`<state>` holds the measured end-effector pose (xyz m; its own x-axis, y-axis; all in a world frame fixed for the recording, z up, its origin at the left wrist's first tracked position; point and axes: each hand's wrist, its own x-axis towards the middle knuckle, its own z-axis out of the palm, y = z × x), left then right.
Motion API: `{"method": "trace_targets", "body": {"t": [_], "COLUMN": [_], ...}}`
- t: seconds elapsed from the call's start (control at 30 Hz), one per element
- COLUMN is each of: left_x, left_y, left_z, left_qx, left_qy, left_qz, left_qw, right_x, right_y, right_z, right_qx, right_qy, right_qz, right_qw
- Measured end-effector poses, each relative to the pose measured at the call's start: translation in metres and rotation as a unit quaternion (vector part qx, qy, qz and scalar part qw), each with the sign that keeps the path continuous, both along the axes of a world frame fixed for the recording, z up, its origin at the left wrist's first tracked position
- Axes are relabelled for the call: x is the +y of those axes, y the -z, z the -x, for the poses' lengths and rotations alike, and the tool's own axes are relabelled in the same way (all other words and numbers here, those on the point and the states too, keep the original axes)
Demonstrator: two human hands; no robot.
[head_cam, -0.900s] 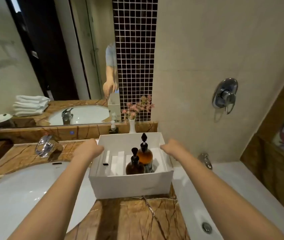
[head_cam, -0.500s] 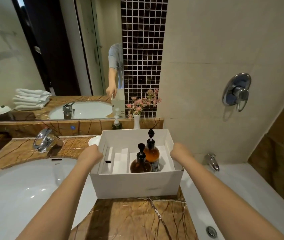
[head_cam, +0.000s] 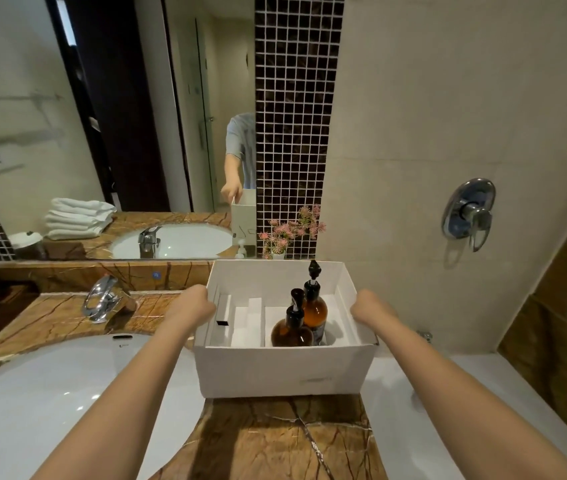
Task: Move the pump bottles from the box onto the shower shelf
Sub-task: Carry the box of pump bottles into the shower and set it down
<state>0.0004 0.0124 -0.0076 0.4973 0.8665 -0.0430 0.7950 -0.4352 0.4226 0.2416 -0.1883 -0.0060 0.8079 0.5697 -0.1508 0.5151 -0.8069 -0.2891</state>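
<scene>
A white cardboard box stands on the brown marble counter between the sink and the bathtub. Inside it stand two amber pump bottles with black pumps: a short round one in front and a taller one behind it, touching. My left hand grips the box's left wall and my right hand grips its right wall, fingers curled over the sides. White dividers fill the rest of the box. No shower shelf is in view.
A white sink with a chrome tap lies at the left. The bathtub and a chrome wall mixer are at the right. A small vase of pink flowers stands behind the box, below the mirror.
Both hands stay on the box's sides. The box sits a little higher and more central in view as the head camera has shifted and tilted.
</scene>
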Motion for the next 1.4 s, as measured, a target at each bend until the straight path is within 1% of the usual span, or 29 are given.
{"method": "trace_targets", "body": {"t": [0.1,0.23,0.33,0.47,0.63,0.87,1.03,1.2,1.4], "left_x": [-0.002,-0.009,-0.019,-0.033,-0.063,-0.098,-0.125,-0.15,-0.185], "left_y": [-0.041,-0.11,-0.166,-0.23,-0.292,-0.332,-0.342,-0.342,-0.349], "left_z": [-0.001,0.0,0.004,0.013,0.019,0.015,0.003,-0.022,-0.064], "left_qx": [-0.01,-0.018,-0.021,-0.053,-0.055,-0.07,-0.074,-0.079,-0.058], "left_qy": [0.011,0.011,0.017,0.023,0.022,0.036,0.049,0.093,0.171], "left_qz": [-0.012,-0.029,-0.022,-0.001,0.023,0.017,0.034,0.048,0.043], "left_qw": [1.0,0.999,0.999,0.998,0.998,0.997,0.995,0.991,0.983], "right_x": [-0.002,-0.011,-0.023,-0.047,-0.079,-0.118,-0.152,-0.191,-0.254], "right_y": [-0.041,-0.115,-0.174,-0.246,-0.303,-0.334,-0.348,-0.355,-0.355], "right_z": [-0.004,-0.005,-0.002,0.005,0.015,0.015,0.009,0.003,0.003], "right_qx": [-0.013,-0.026,-0.019,-0.004,0.0,0.021,0.01,0.009,-0.01], "right_qy": [-0.001,-0.022,-0.039,-0.048,-0.043,-0.023,0.002,0.041,0.124], "right_qz": [-0.01,-0.016,-0.027,-0.029,-0.038,-0.09,-0.08,-0.07,-0.051], "right_qw": [1.0,0.999,0.999,0.998,0.998,0.995,0.997,0.997,0.991]}}
